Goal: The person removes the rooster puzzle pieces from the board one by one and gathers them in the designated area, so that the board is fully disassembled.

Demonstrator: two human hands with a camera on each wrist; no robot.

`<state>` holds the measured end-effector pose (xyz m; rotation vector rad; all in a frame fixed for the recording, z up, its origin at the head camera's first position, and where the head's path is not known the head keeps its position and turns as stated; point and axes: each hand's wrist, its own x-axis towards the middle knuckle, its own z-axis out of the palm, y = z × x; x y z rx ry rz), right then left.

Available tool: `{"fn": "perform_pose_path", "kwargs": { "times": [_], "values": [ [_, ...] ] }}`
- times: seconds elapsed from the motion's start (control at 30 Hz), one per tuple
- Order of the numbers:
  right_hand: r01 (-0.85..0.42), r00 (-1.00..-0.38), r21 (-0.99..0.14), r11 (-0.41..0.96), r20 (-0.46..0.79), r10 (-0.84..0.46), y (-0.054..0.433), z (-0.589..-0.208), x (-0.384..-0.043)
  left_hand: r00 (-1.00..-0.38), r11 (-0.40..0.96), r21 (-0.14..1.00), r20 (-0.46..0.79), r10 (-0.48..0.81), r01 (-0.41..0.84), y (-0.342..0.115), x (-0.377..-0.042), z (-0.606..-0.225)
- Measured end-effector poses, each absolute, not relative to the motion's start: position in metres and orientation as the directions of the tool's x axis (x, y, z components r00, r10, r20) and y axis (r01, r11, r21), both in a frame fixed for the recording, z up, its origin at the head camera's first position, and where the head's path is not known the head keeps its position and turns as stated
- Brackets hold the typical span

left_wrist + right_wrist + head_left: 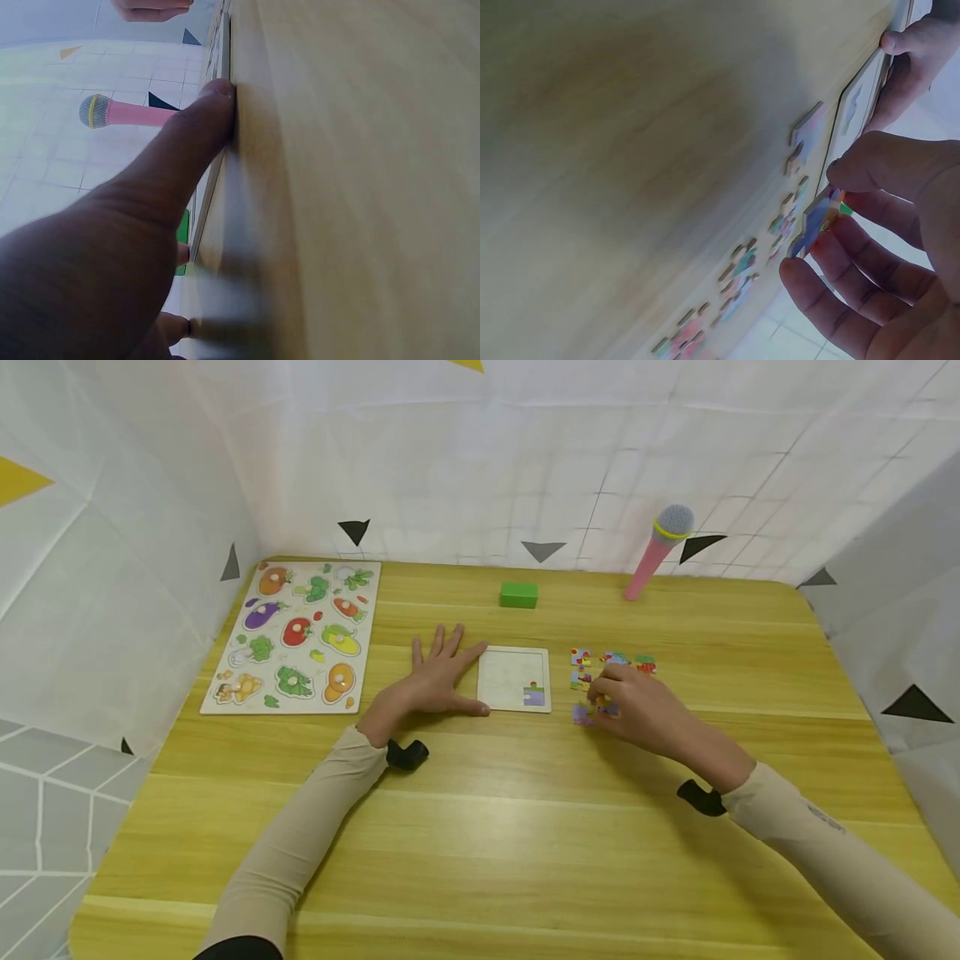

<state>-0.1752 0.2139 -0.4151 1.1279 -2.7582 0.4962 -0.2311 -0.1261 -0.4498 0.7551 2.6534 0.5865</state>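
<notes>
My left hand (pixel 435 681) lies with fingers spread at the left side of a small white puzzle tray (pixel 501 677). Its thumb and index finger touch the tray's edge; in the left wrist view the thumb (pixel 176 154) lies straight along it. One jigsaw piece with purple and green (pixel 533 695) sits in the tray's lower right corner. To the right of the tray, my right hand (pixel 641 706) pinches a puzzle piece (pixel 808 227) between thumb and fingers, lifted off the table. Several loose jigsaw pieces (pixel 581 657) lie beneath and around this hand, some partly hidden by it.
At the left stands a vegetable peg board (pixel 318 627) lying flat on the wooden table (pixel 480 843). A green block (pixel 519 595) is behind the tray. Farther right, a pink toy microphone (pixel 651 560) is near the back edge, by the white curtain (pixel 450 468).
</notes>
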Motion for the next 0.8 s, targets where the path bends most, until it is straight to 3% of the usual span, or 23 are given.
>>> {"fn": "perform_pose_path", "kwargs": {
  "times": [0.8],
  "values": [
    [-0.685, -0.727, -0.263, 0.679, 0.21, -0.653, 0.234, -0.427, -0.171, -0.81, 0.776, 0.467, -0.19, 0.556, 0.423, -0.127, -0.233, -0.453]
  ]
}}
